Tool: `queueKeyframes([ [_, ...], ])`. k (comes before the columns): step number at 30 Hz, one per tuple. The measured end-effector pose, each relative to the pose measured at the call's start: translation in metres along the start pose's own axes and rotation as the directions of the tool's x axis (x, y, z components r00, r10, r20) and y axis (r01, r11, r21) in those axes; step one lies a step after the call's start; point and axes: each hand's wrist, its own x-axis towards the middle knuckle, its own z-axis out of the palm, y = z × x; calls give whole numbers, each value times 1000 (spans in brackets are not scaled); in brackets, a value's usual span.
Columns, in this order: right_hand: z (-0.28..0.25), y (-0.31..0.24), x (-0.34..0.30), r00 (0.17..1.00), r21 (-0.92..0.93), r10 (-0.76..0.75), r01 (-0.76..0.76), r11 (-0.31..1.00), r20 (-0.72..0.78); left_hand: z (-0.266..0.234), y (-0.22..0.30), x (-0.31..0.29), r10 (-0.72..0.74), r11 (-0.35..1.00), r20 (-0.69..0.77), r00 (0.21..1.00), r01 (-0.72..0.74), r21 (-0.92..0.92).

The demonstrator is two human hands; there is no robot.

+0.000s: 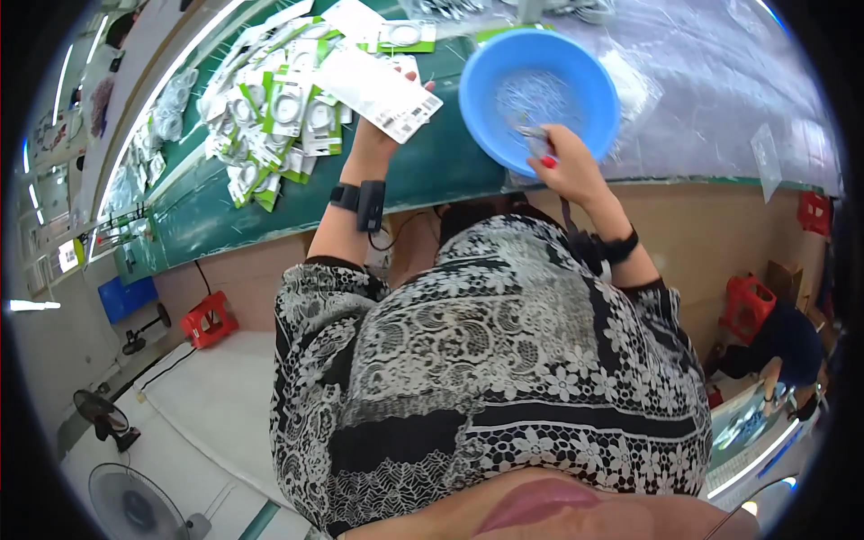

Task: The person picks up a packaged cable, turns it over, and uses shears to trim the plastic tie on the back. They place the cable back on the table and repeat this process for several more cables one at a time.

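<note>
1. Green table (423,171) with a lilac-grey stretch at right: a loose heap of flat white-and-green card packs (286,106) lies on its left part; packs on the near slope could slide if the left forearm brushed them.
2. Left grip: the left hand (374,137) grasps a flat white rectangular card pack (382,93), raised beside the heap. It could tip or drop if those partly hidden fingers loosened.
3. Right grip: the right hand (576,166) is pinched around a small silvery metal tool (535,141), kind unclear, over a round blue plastic basin (477,112). A slip might lose it among the thin pale strips (531,93) inside.
4. That basin sits near the table's front edge; a wrist knock could spill the strips.
</note>
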Motion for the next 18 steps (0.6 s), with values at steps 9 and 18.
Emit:
queueKeyframes([
  [9, -30, -3, -19, 991, -169, -129, 132, 977, 29, 87, -105, -46, 57, 995, 209, 976, -73, 67],
  [18, -55, 17, -40, 996, -143, -86, 91, 985, 36, 116, -143, -45, 74, 977, 278, 958, -125, 171],
])
